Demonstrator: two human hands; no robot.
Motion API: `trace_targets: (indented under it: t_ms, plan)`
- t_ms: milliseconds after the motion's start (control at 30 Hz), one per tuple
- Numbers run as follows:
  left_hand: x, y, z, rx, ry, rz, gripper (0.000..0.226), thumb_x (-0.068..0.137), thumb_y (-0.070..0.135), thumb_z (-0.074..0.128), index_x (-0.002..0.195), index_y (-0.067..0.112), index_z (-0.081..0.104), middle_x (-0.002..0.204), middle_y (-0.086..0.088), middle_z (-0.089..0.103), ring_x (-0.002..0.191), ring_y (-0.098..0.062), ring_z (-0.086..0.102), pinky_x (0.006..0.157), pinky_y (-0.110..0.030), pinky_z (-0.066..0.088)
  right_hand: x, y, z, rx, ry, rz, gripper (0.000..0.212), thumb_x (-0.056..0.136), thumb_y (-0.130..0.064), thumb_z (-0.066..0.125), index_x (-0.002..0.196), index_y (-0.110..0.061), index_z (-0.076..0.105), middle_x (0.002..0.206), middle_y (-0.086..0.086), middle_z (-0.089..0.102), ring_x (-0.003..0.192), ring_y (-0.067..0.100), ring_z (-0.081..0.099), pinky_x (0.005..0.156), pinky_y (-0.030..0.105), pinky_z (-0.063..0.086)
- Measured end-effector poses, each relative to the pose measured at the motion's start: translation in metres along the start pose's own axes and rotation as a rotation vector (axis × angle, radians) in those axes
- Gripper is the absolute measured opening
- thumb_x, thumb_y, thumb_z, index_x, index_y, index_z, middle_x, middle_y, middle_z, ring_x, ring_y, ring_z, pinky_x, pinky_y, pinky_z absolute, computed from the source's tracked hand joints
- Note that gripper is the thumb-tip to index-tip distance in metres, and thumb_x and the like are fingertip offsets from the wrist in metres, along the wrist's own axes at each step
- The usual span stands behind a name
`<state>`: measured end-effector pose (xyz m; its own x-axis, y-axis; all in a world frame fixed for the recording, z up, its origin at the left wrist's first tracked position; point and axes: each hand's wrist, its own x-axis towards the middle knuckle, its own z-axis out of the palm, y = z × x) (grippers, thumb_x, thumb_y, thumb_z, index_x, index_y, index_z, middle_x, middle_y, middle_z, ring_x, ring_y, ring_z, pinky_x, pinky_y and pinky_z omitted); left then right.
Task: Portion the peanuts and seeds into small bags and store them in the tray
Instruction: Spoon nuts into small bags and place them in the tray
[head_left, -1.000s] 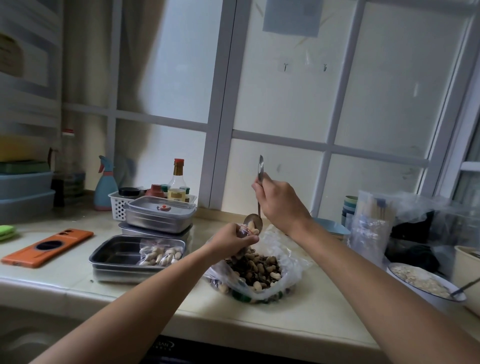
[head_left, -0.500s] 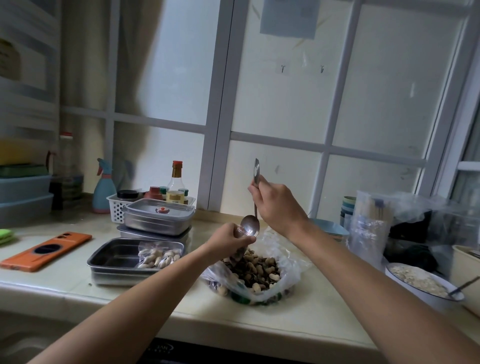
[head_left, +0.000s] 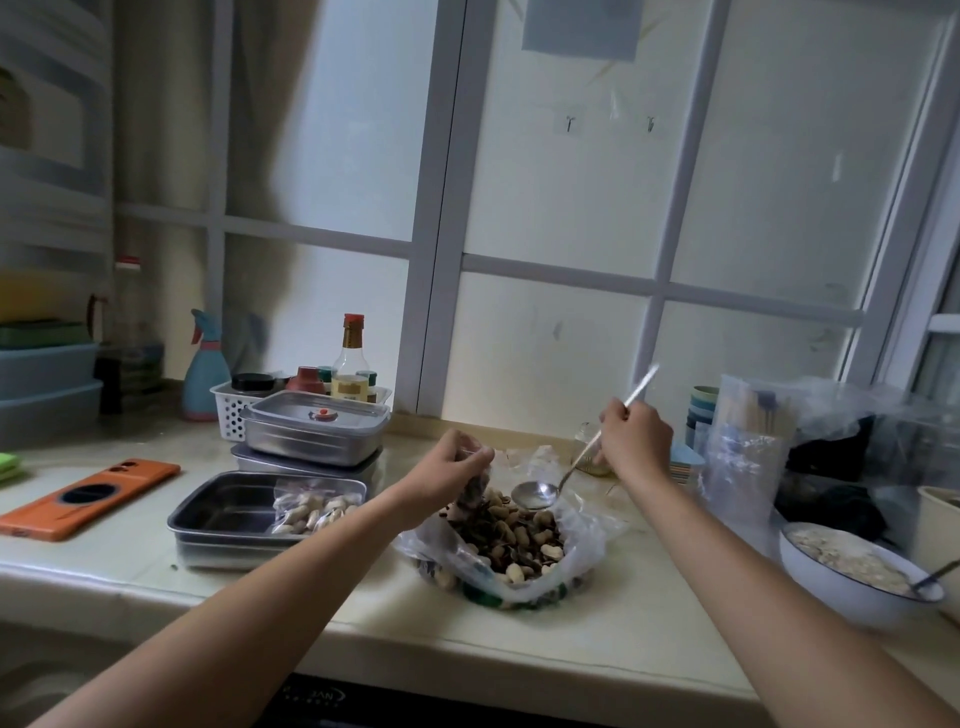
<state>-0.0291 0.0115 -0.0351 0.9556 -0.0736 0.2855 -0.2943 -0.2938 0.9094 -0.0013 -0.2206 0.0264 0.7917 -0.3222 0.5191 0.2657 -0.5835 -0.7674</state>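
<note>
Pinching the small clear plastic bag (head_left: 474, 493) by its mouth in my left hand (head_left: 457, 467), I grip the long metal spoon (head_left: 535, 493) in my right hand (head_left: 636, 441), its empty bowl just over the loose peanuts and seeds (head_left: 511, 540) below. If that mouth sags, the next scoop may scatter. The rectangular steel tray (head_left: 228, 501) sits left of my left hand.

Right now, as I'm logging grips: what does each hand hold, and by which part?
The left hand pinches a small bag by its top; the right hand grips a spoon along its handle, bowl down.
</note>
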Motion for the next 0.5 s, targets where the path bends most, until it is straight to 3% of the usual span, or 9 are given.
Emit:
trace_targets:
  t_ms: [133,233,367,500]
  plan:
    - [0.002,0.004,0.003,-0.170,-0.006,-0.020,0.033,0.107,0.024,0.048,0.125,-0.003,0.044,0.101,-0.018,0.065,0.079,-0.022,0.061,0.064,-0.028,0.053,0.007,0.037,0.015,0.121,-0.147,0.332,0.039,0.109,-0.025,0.043,0.095,0.004,0.065,0.068,0.014,0.070,0.048,0.021,0.065,0.043,0.027,0.046]
    - [0.007,0.002,0.008,-0.278,-0.015,0.007,0.038,0.108,0.023,0.041,0.125,-0.011,0.044,0.097,-0.025,0.065,0.074,-0.028,0.058,0.060,-0.035,0.047,0.009,0.059,0.025,0.135,-0.233,0.472,0.036,0.106,-0.020,0.049,0.093,0.007,0.068,0.068,0.013,0.072,0.044,0.018,0.061,0.037,0.021,0.039]
    - [0.018,-0.004,0.014,-0.551,-0.033,-0.035,0.037,0.103,0.025,0.033,0.126,0.001,0.048,0.096,-0.021,0.070,0.082,-0.027,0.066,0.066,-0.035,0.050,0.004,0.076,0.034,0.002,-0.341,0.515,0.034,0.099,-0.028,0.060,0.088,0.001,0.074,0.059,0.004,0.070,0.037,0.014,0.047,0.039,0.019,0.029]
    - [0.029,-0.005,0.016,-0.801,-0.086,-0.056,0.040,0.096,0.022,0.027,0.126,0.004,0.045,0.090,-0.020,0.064,0.072,-0.030,0.061,0.059,-0.033,0.044,-0.001,0.080,0.042,-0.205,-0.354,0.349,0.047,0.098,-0.043,0.062,0.075,-0.005,0.076,0.057,0.000,0.070,0.040,0.015,0.054,0.043,0.021,0.042]
